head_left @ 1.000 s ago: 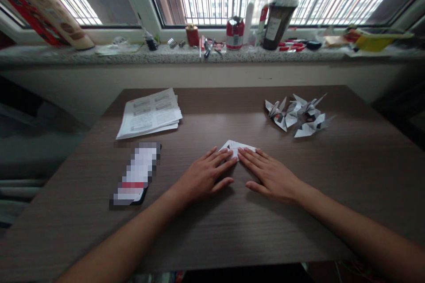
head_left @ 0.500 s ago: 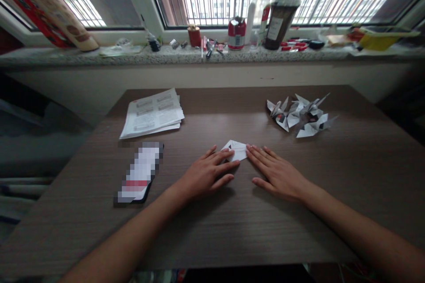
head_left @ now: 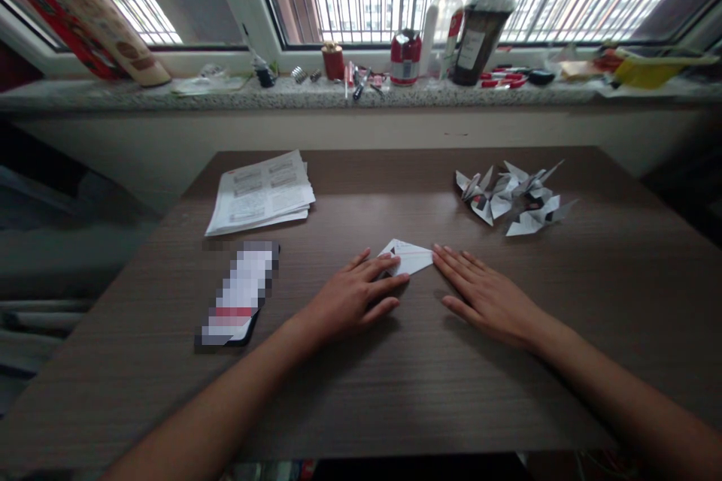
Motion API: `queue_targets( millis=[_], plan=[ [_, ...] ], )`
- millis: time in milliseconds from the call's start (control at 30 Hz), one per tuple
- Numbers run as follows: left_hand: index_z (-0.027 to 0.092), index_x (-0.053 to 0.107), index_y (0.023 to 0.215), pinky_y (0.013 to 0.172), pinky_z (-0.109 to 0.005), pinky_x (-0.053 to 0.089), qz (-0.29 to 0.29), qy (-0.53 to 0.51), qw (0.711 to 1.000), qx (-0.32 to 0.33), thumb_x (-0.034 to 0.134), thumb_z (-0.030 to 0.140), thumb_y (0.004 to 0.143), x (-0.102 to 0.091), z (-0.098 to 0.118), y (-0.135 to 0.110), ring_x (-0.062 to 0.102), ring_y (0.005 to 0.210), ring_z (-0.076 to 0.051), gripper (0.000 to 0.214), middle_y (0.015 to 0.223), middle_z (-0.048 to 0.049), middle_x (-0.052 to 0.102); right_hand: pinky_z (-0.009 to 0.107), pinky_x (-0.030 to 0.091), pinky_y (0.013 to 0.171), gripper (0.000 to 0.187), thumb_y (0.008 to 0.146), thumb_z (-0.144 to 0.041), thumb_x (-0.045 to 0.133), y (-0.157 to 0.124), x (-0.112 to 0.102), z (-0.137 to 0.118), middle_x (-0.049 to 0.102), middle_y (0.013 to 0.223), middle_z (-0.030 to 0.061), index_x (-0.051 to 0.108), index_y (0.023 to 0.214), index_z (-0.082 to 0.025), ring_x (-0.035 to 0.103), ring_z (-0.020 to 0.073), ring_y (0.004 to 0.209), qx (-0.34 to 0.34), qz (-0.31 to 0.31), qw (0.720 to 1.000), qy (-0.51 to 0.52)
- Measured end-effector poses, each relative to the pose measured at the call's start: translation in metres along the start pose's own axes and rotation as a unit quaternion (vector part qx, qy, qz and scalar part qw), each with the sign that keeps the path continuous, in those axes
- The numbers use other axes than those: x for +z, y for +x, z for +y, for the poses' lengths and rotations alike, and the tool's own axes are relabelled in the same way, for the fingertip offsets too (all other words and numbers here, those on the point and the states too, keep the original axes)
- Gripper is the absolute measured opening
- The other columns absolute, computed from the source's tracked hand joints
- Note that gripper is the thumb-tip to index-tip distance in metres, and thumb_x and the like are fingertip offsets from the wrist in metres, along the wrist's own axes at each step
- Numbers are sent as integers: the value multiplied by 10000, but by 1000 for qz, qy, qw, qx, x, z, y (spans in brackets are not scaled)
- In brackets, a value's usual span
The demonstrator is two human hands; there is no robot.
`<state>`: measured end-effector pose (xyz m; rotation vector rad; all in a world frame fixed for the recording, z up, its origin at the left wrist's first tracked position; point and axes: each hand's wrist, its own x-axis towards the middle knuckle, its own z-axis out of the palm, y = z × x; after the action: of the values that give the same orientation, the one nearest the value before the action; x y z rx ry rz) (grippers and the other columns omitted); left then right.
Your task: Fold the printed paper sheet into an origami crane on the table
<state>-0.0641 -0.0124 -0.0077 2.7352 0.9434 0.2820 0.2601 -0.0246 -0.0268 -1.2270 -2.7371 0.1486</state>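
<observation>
A small folded piece of printed white paper (head_left: pixel 414 256), kite-shaped, lies flat on the brown table (head_left: pixel 361 391) between my hands. My left hand (head_left: pixel 353 293) rests with its fingers spread, the fingertips pressing down on the paper's left part and covering some of it. At the paper's right-hand point are the fingertips of my right hand (head_left: pixel 488 293). That hand lies flat, its fingers stretched out and the thumb held apart.
Several folded paper figures (head_left: pixel 511 199) sit at the back right. A stack of printed sheets (head_left: pixel 262 192) lies back left, with a phone (head_left: pixel 240 293) in front of it. The windowsill (head_left: pixel 316 94) beyond holds a can (head_left: pixel 405 58), a dark cup (head_left: pixel 479 41) and small items.
My right hand has slid to the right along the paper, so more of the paper's right side shows. My left hand stays in place on it.
</observation>
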Motion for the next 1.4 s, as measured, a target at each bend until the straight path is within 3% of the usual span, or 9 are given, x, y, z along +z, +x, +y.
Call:
queue_targets(
  millis=[300, 533, 667, 867, 1033, 1133, 1400],
  plan=[
    [304, 495, 1553, 1301, -522, 245, 9, -3, 1000, 8, 503, 426, 1099, 1, 0, 1, 400, 1530, -270, 471, 1636, -83, 454, 504, 350, 1264, 683, 1101, -466, 425, 3, -4, 2, 277, 1721, 53, 131, 1697, -305, 328, 258, 1566, 7, 3, 999, 32],
    [295, 559, 1493, 1278, -574, 262, 21, 1, 1000, -2, 546, 414, 1079, 1, 3, 3, 473, 1470, -299, 431, 1577, -105, 510, 555, 470, 1161, 515, 1078, -385, 507, 17, -13, 1, 545, 1572, 131, 487, 1564, -216, 545, 314, 1416, 0, 46, 998, 33],
    [300, 556, 1482, 1256, -591, 298, 23, -6, 1000, -5, 572, 404, 1068, 1, 3, 4, 488, 1450, -310, 427, 1568, -109, 511, 545, 537, 1074, 403, 1056, -294, 553, 31, -12, 0, 651, 1439, 146, 606, 1449, -218, 632, 317, 1293, -17, 86, 995, 48],
    [247, 604, 1342, 1220, -569, 371, 80, -94, 992, -15, 631, 239, 1030, 2, -2, 9, 579, 1352, -269, 313, 1451, -95, 617, 496, 575, 1016, 304, 1050, -261, 569, 45, -6, -1, 680, 1371, 150, 685, 1323, -194, 670, 302, 1219, -37, 95, 992, 70],
    [194, 659, 1083, 933, -403, 572, 139, -148, 976, -75, 597, 167, 1029, 1, -5, 14, 680, 1056, -228, 86, 1158, -89, 698, 481, 576, 1013, 285, 1048, -237, 571, 47, 2, 2, 680, 1347, 167, 705, 1292, -171, 667, 292, 1205, -35, 103, 989, 99],
    [190, 662, 1004, 868, -371, 563, 146, -141, 974, -105, 605, 149, 1021, -2, -6, 18, 679, 957, -216, 72, 1035, -63, 700, 489, 574, 1015, 289, 1046, -237, 576, 45, 5, 3, 675, 1348, 168, 705, 1297, -178, 658, 296, 1211, -35, 114, 987, 106],
    [168, 667, 988, 872, -376, 553, 168, -121, 969, -136, 553, 160, 1051, -4, -9, 38, 674, 926, -221, 130, 999, -74, 694, 504, 594, 952, 286, 1022, -223, 603, 41, 5, 0, 693, 1298, 156, 729, 1278, -242, 673, 296, 1145, -30, 146, 980, 129]
  ],
)
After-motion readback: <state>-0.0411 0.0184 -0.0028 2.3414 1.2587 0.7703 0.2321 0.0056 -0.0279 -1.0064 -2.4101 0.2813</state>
